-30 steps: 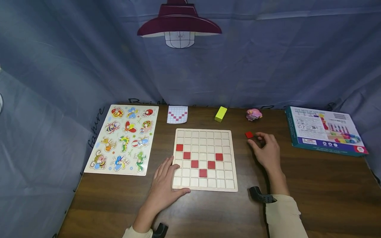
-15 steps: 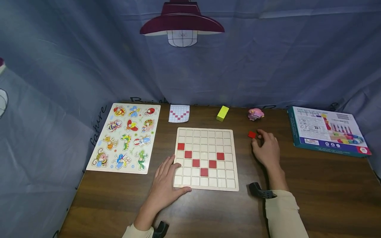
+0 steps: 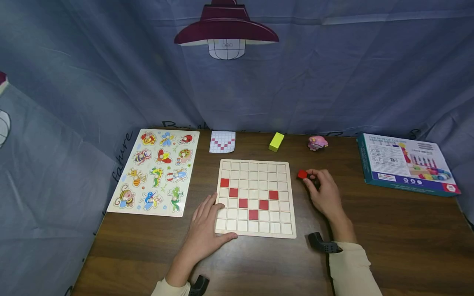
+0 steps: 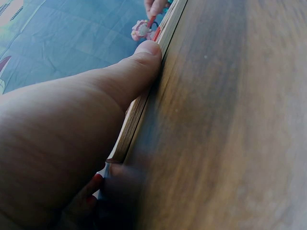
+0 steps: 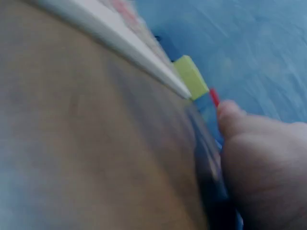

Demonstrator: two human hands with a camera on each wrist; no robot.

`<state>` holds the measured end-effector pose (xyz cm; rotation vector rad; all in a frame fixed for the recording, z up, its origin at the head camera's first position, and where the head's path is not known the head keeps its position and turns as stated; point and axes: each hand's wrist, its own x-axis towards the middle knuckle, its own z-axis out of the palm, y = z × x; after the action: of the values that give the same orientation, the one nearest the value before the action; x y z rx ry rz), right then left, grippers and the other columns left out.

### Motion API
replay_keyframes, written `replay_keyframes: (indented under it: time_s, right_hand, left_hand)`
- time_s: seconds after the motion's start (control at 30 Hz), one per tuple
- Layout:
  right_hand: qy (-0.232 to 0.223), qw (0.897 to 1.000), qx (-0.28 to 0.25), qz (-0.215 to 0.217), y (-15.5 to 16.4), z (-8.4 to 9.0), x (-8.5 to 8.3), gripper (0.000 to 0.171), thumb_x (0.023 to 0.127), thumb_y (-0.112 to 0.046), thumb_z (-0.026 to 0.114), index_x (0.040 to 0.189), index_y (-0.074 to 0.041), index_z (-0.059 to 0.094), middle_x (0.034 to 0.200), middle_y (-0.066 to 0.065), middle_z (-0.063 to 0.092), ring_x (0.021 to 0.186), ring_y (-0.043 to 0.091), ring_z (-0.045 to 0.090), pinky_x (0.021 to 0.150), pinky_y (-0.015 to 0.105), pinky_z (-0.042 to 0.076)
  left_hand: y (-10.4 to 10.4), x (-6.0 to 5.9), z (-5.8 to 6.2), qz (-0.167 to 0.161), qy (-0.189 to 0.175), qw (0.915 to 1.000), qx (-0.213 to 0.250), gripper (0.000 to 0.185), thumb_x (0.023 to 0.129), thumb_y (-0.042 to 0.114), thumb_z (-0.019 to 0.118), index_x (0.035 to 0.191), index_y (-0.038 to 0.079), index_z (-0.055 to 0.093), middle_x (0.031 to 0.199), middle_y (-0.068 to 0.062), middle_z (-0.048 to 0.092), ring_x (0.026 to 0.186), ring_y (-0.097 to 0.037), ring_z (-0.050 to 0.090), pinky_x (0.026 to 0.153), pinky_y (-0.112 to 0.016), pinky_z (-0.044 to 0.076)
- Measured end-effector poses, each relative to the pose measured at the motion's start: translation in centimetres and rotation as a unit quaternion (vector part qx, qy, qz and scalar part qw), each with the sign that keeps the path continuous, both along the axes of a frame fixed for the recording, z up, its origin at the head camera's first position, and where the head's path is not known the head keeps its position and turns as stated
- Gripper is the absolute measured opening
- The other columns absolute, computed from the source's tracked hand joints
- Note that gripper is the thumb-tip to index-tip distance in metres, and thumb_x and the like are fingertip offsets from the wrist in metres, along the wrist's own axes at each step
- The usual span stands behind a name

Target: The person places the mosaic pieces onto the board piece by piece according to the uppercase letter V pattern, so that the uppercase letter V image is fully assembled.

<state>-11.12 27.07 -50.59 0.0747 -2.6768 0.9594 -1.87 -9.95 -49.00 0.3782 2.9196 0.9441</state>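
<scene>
A pale wooden grid board (image 3: 274, 172) lies on the table with several red squares set in its cells in a V-like pattern. My left hand (image 3: 203, 230) rests at its near left corner, fingers fairly straight along the left edge and thumb (image 4: 139, 60) against the near edge. To the right of the board, my right hand (image 3: 326, 195) pinches a small red square tile (image 3: 302, 174) between thumb and fingertips. In the right wrist view only a thin edge of the red tile (image 5: 214, 97) shows beyond the thumb.
Behind the board lie a paper pattern card (image 3: 222, 142), a yellow block (image 3: 276, 142) and a pink toy figure (image 3: 317, 143). An insect puzzle board (image 3: 144, 211) lies at left, a cardboard box (image 3: 407, 162) at right. Curtains (image 3: 333, 82) hang behind the table.
My right hand has moved left and slightly nearer with the red tile, bringing it closer to the board's right edge. The left hand stays at the board's corner.
</scene>
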Motion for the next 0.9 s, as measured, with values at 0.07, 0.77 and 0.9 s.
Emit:
replay_keyframes:
  time_s: [0.07, 0.77, 0.9]
  right_hand:
    - [0.003, 0.999, -0.015, 0.028, -0.8, 0.0, 0.3, 0.026, 0.095, -0.009, 0.071, 0.118, 0.001, 0.065, 0.103, 0.014, 0.059, 0.087, 0.024, 0.053, 0.076, 0.027, 0.039]
    - [-0.058, 0.994, 0.039, 0.089, -3.5, 0.7, 1.0, 0.027, 0.094, -0.018, 0.073, 0.119, -0.008, 0.071, 0.095, 0.004, 0.060, 0.089, 0.019, 0.049, 0.076, 0.036, 0.040]
    - [-0.055, 0.995, 0.041, 0.077, -3.6, 0.8, 1.2, 0.026, 0.093, -0.017, 0.074, 0.117, -0.009, 0.073, 0.093, 0.003, 0.061, 0.087, 0.019, 0.049, 0.075, 0.034, 0.039]
  left_hand:
    - [-0.1, 0.0, 0.0, 0.001, 0.002, 1.0000, 0.001, 0.087, 0.070, 0.059, 0.086, 0.136, 0.013, 0.052, 0.168, -0.012, 0.028, 0.154, -0.036, 0.026, 0.122, -0.061, 0.024]
    - [0.3, 0.1, 0.1, 0.014, -0.023, 0.9996, 0.013, 0.089, 0.070, 0.058, 0.087, 0.138, 0.013, 0.051, 0.169, -0.009, 0.025, 0.156, -0.035, 0.023, 0.124, -0.061, 0.021]
    - [0.4, 0.2, 0.1, 0.010, -0.024, 0.9996, 0.011, 0.089, 0.070, 0.059, 0.086, 0.138, 0.013, 0.051, 0.169, -0.009, 0.025, 0.156, -0.034, 0.023, 0.125, -0.060, 0.021]
